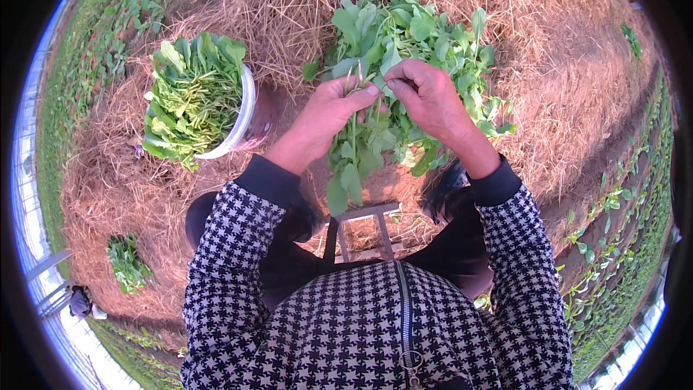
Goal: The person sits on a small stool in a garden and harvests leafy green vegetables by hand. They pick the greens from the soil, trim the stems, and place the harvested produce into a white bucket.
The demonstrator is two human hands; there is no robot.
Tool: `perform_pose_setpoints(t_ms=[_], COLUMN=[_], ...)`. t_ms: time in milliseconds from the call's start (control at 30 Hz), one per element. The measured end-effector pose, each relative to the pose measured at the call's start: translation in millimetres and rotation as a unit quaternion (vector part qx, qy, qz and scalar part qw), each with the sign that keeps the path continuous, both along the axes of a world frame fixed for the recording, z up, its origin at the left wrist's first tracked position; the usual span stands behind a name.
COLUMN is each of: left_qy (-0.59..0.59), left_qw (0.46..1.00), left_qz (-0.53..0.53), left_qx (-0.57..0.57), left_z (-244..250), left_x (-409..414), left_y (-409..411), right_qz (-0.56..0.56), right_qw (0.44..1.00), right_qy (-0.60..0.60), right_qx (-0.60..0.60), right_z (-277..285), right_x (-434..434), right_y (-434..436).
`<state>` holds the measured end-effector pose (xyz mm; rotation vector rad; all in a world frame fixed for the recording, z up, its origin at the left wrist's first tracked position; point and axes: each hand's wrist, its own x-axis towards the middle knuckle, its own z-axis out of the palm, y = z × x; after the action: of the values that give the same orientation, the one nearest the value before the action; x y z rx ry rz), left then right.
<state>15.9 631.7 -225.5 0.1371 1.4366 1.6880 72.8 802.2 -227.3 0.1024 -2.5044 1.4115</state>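
Observation:
My left hand is closed around the stems of a small bunch of leafy greens; the leaves hang down below it and cut-looking stem ends poke up above the thumb. Close by on the right, my right hand has its thumb and forefinger pinched together beside those stems; whether something thin is between the fingertips is too small to tell. Beneath and beyond both hands lies a large heap of green leafy plants on straw. To the left, a whitish plastic bucket is packed with greens, stems facing inward.
Dry straw covers the ground. A small pile of greens lies at lower left. A metal-framed stool or rack is between my legs. Rows of growing plants line the right side, more grow at upper left.

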Motion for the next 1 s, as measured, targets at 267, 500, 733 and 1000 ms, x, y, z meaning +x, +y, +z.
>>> perform_pose_setpoints(t_ms=[267,500,733,1000], left_qy=[0.041,0.062,0.071,0.058], left_qw=[0.998,0.995,0.996,0.991], left_qz=[-0.007,-0.038,-0.016,0.115], left_qx=[-0.040,-0.074,-0.055,-0.046], left_z=[-3.3,-9.9,-8.3,8.9], left_x=[-1.9,2.5,8.8,-23.2], left_y=[-4.6,-4.9,-11.7,-31.2], right_qz=[0.051,0.022,-0.059,0.012], right_qw=[0.990,0.992,0.967,0.974], right_qy=[0.083,0.037,-0.195,-0.227], right_qx=[0.100,0.121,-0.154,-0.005], right_z=[-9.3,-16.8,-36.6,-114.0], right_x=[0.0,10.8,14.8,6.8], right_y=[1.8,-7.4,-8.4,27.0])
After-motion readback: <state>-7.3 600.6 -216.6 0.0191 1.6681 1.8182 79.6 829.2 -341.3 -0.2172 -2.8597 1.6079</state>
